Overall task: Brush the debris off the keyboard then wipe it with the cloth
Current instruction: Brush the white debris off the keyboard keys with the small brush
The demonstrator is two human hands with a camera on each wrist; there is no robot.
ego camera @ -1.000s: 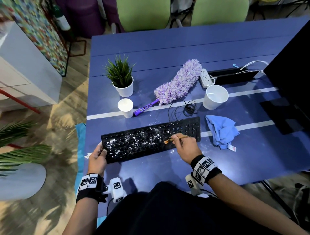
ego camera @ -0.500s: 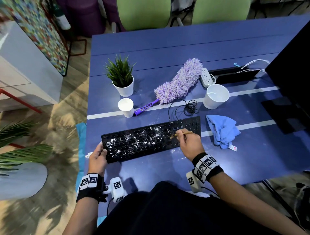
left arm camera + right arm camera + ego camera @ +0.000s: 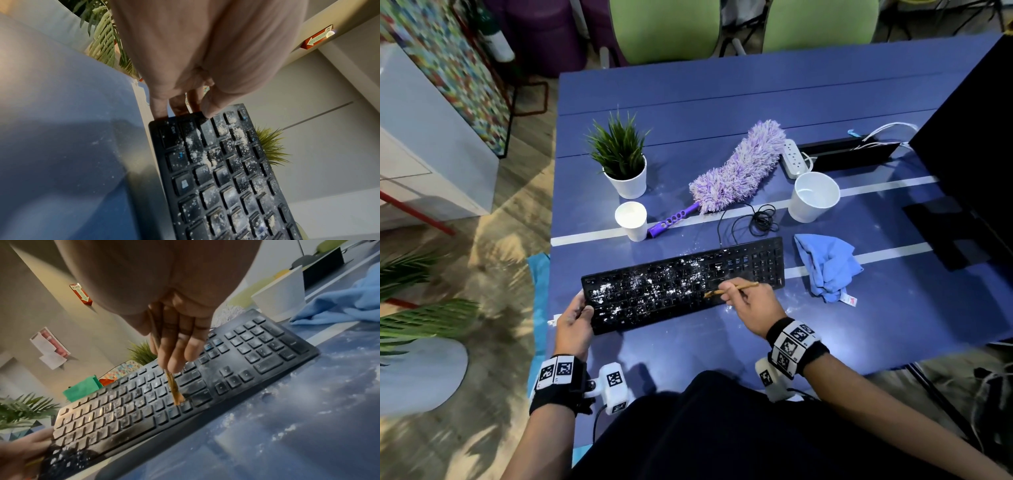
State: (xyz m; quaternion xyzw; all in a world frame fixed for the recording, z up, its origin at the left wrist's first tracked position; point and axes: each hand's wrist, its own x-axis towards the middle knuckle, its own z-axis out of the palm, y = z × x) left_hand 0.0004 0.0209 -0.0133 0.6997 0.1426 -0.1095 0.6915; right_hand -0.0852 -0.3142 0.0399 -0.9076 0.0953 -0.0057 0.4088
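Note:
A black keyboard [image 3: 681,284] lies on the blue table, its left and middle keys dusted with white crumbs; the number pad end looks cleaner. My left hand [image 3: 573,317] grips the keyboard's left end [image 3: 185,116], thumb on top and fingers behind the edge. My right hand [image 3: 748,301] pinches a thin wooden brush [image 3: 731,289], whose bristles [image 3: 178,398] touch the keys near the lower right of the main block. A crumpled blue cloth [image 3: 825,265] lies just right of the keyboard.
Behind the keyboard lie a purple duster [image 3: 736,169], a small paper cup [image 3: 631,221], a white cup [image 3: 813,197], a potted plant [image 3: 621,161], a power strip [image 3: 792,157] and the coiled cable [image 3: 762,219]. A dark monitor [image 3: 969,154] stands at the right. White dust [image 3: 287,428] lies in front of the keyboard.
My right hand and the brush swept right along the keys, then came back left and nearer. The left hand has kept its hold on the keyboard's end.

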